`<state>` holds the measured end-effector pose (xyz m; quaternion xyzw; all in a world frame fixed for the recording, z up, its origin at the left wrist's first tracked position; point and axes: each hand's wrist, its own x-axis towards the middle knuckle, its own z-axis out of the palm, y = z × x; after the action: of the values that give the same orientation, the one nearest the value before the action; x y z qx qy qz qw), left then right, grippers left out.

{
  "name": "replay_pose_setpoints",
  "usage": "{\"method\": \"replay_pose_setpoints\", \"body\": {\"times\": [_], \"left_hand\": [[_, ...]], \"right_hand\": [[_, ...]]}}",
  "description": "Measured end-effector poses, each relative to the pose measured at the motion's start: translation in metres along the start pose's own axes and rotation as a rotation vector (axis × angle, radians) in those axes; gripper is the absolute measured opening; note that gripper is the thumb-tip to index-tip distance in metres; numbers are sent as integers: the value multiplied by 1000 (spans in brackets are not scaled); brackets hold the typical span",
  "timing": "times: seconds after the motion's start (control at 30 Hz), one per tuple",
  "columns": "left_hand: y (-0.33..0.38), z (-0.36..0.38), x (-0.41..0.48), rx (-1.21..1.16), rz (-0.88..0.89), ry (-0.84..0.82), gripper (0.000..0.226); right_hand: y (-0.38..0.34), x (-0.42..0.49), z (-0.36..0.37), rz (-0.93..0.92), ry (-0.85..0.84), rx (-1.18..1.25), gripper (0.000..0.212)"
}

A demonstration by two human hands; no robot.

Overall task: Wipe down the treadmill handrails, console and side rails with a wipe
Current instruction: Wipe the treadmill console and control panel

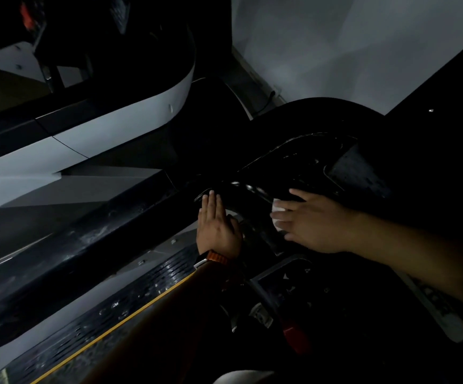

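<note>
The scene is dim. My right hand (312, 221) lies flat on the glossy black treadmill console (302, 167), pressing a white wipe (277, 207) that shows under the fingers. My left hand (216, 227), with an orange watch strap at the wrist, rests flat with its fingers together against the end of the black handrail (67, 253), where the handrail meets the console. The handrail runs down to the lower left and looks streaked. A control panel with white symbols (294, 281) sits below my right hand.
A neighbouring white-and-black machine (86, 134) stands at the upper left. A ribbed black side rail with a yellow stripe (108, 325) runs along the bottom left. A red safety clip (294, 335) hangs below the panel. A pale wall (363, 45) rises behind.
</note>
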<state>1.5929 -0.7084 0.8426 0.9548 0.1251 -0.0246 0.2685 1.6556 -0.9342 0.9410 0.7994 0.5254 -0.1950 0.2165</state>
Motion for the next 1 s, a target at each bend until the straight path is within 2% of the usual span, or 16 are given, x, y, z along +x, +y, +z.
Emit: {"method": "replay_pose_setpoints", "body": {"times": [0.1,0.2,0.3,0.37,0.43,0.53,0.67,0.77,0.9,1.0], "left_hand": [[1,0,-1,-1,-9,-2,71],[1,-1,0,-6,-7,0,77],[1,0,0,-6,0,4,75],[1,-1,-1,-2,-1,0,73],[2,-3,0,-2,-2,-4,77],[1,-2,-1,-13,3,5,85],[1,-1,-1,-31,-15,3,77],[2,-2,-1,-32,-2,5,82],[2,-3,0,-36,8,20,86],[1,-2,1,-36,4,20,85]], "right_hand": [[2,-27,13,-10,120,-51,32],[0,-27,28,91,324,-20,44],[1,3,22,249,327,88,66],[2,14,17,350,232,198,68],[2,2,19,349,230,249,62],[-14,-45,41,296,382,189,63],[-28,-76,58,279,423,188,62],[-15,-42,45,209,366,143,54],[6,18,17,19,75,61,51],[1,49,8,-42,22,-66,51]]}}
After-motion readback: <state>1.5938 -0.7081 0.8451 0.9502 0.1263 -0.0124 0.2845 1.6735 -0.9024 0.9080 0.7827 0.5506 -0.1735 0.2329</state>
